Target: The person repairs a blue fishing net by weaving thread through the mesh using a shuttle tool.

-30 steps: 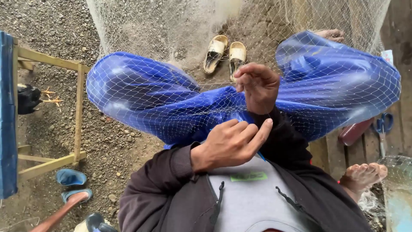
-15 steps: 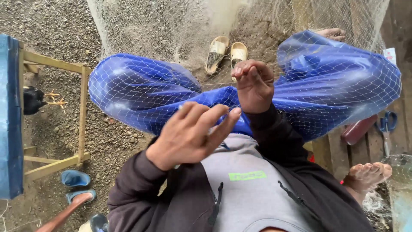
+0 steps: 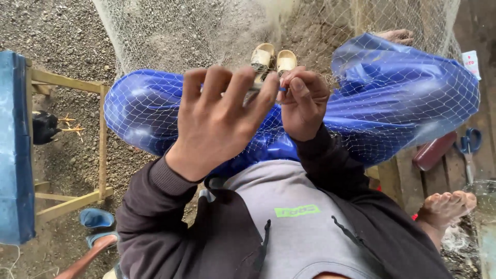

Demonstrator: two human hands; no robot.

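Observation:
I sit with a fine white fishing net (image 3: pixel 155 113) draped over my knees in shiny blue trousers (image 3: pixel 403 98). My left hand (image 3: pixel 219 121) is raised in front of my chest, its back toward me and its fingers spread. Its fingertips reach toward my right hand, and its palm side is hidden. My right hand (image 3: pixel 305 103) is beside it, thumb and fingers pinched on a small blue piece (image 3: pixel 283 89), possibly twine or a needle tip. The two hands almost touch at the fingertips.
A pair of tan sandals (image 3: pixel 273 58) lies on the gravel beyond my knees. At the left stand a wooden frame (image 3: pixel 102 134) and a blue panel (image 3: pixel 13 150); blue slippers (image 3: pixel 95 219) lie below. Blue-handled scissors (image 3: pixel 469 147), a dark red object (image 3: pixel 433 151) and another person's bare foot (image 3: pixel 444 204) are on planks at right.
My left hand has risen from my lap to chest height and spread its fingers beside the right hand. The right hand has stayed pinched in nearly the same place.

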